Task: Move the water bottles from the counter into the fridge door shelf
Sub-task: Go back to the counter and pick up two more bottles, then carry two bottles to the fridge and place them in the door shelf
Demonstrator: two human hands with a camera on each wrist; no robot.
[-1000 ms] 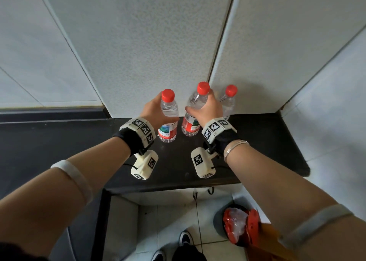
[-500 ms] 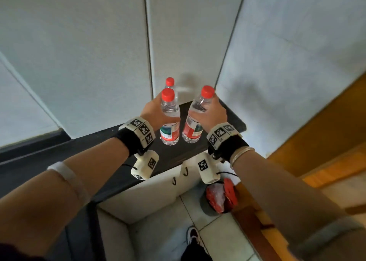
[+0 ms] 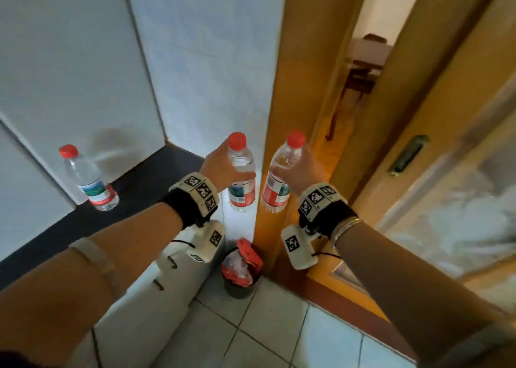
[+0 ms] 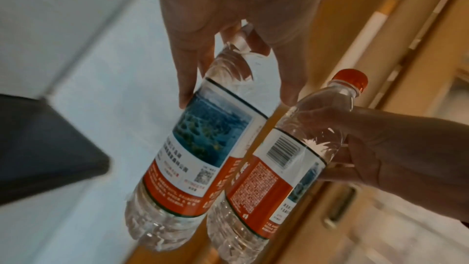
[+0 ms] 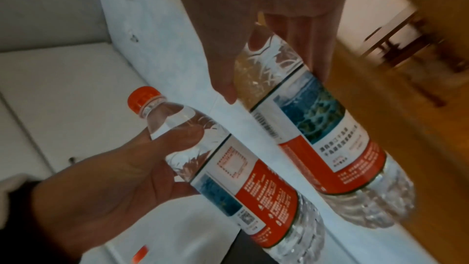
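1. Head view: left hand (image 3: 223,169) and right hand (image 3: 300,169) each wrap the shoulder of a water bottle (image 3: 241,183), (image 3: 277,183), carried upright in the air.
2. To the left of both hands, the third bottle (image 3: 89,183) stands on the tabletop (image 3: 156,172).
3. Fridge unseen; best to keep the grips firm and the bottles from knocking together.

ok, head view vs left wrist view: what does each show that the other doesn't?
Head view only: a third bottle standing on the black counter, a bin on the tiled floor, both wristbands, and the red cap of the left-hand bottle.

Left wrist view only: close label detail, namely the barcode on the right-hand bottle and the printed picture and QR code on the left-hand bottle.

Both: the left hand and right hand each grip one bottle, held side by side off the counter, wooden door frame behind.
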